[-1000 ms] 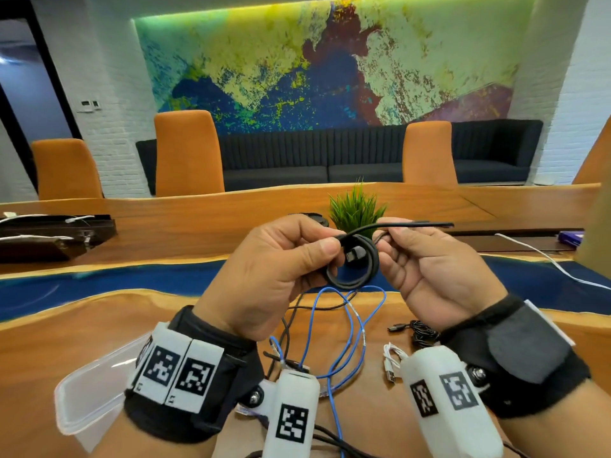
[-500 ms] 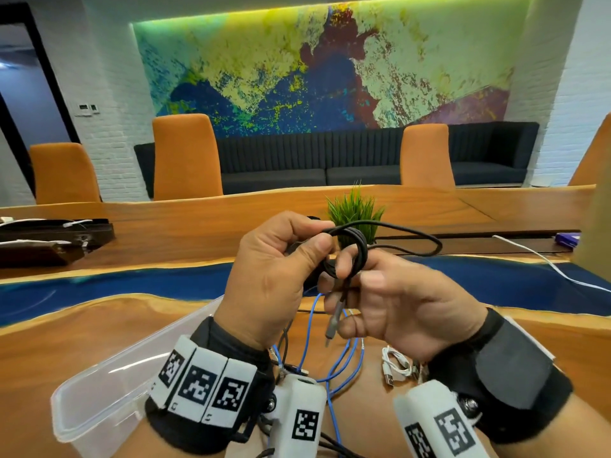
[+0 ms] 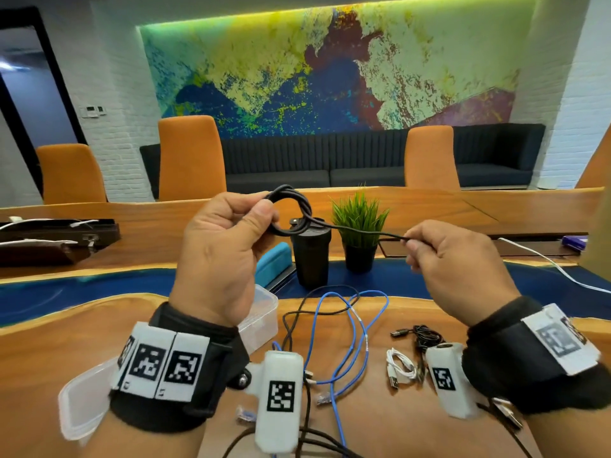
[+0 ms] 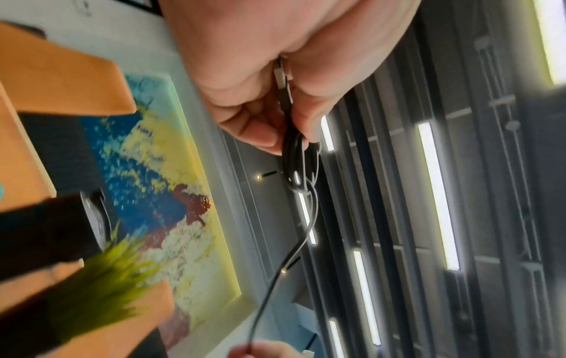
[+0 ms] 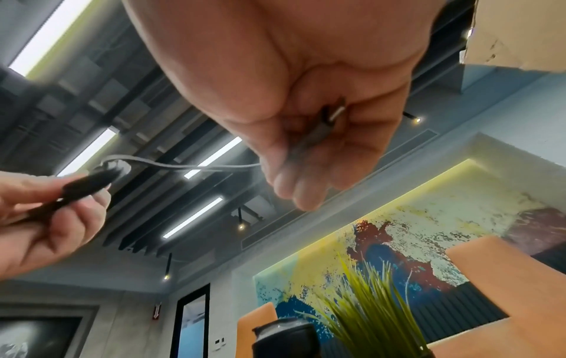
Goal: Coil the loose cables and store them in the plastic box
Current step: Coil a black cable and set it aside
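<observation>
A black cable [image 3: 299, 213] is wound into a small coil that my left hand [image 3: 228, 246] pinches, raised above the table. In the left wrist view the coil [image 4: 295, 155] sits between thumb and fingers. Its free end [image 3: 363, 231] runs taut to the right, where my right hand [image 3: 443, 259] grips it; the right wrist view shows the plug [image 5: 329, 118] inside the curled fingers. The clear plastic box [image 3: 261, 312] stands on the table under my left wrist, mostly hidden. A blue cable [image 3: 347, 325], a white cable [image 3: 401, 366] and black cables [image 3: 425, 337] lie loose on the wood.
A black tumbler [image 3: 310, 252] and a potted green plant [image 3: 358, 233] stand behind the hands. A clear lid [image 3: 82, 408] lies at the near left. A white cord [image 3: 549, 262] trails at the right. Orange chairs [image 3: 191, 157] line the far side.
My hands have moved apart: the right hand left the coil and pulled the free end out to the right, drawing it taut. The left hand keeps the coil and has risen a little.
</observation>
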Tool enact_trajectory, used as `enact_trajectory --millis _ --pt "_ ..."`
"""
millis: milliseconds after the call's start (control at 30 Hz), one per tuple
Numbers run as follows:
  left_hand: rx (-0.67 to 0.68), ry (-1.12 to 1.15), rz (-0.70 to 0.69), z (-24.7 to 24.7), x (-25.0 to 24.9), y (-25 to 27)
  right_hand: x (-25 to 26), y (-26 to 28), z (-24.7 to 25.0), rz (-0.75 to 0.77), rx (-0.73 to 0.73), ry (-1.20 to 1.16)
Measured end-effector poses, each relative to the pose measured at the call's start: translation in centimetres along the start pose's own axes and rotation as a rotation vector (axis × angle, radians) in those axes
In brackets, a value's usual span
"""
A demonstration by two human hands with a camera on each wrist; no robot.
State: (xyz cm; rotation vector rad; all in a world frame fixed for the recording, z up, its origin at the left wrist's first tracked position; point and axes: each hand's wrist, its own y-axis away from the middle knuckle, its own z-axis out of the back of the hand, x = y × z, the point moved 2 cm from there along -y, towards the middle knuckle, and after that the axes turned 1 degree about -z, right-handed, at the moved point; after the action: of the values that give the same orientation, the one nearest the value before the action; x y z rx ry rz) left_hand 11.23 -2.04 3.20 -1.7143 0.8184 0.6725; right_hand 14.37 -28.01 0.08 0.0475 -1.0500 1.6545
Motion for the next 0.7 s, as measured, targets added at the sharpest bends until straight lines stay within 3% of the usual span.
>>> enact_trajectory --millis 100,200,267,333,400,533,700 --pt "0.056 0.153 0.1 -1.1 0.3 0.3 0.5 0.3 -0.9 0.168 0.089 0.078" --pt "0.062 0.273 0.183 -1.6 0.5 0.6 1.3 1.0 -1.8 0.307 0.234 -0.006" --pt "0.077 0.297 0.209 -2.0 0.6 0.9 2.0 1.4 -2.1 0.357 0.16 -0.115" --pt "0.104 0.296 0.225 -2.6 0.8 1.3 2.4 1.4 -2.2 0.248 0.036 -0.363" --pt "0.128 0.296 0.232 -3.1 0.9 1.7 2.8 1.1 -2.1 0.022 -0.018 -0.725" --pt "0.163 0.267 0.217 -4.2 1.2 2.4 4.0 1.2 -2.3 -0.369 0.07 -1.439" --pt "0.174 0.231 0.191 -4.2 1.3 2.5 5.1 1.6 -2.2 -0.492 0.229 -1.688"
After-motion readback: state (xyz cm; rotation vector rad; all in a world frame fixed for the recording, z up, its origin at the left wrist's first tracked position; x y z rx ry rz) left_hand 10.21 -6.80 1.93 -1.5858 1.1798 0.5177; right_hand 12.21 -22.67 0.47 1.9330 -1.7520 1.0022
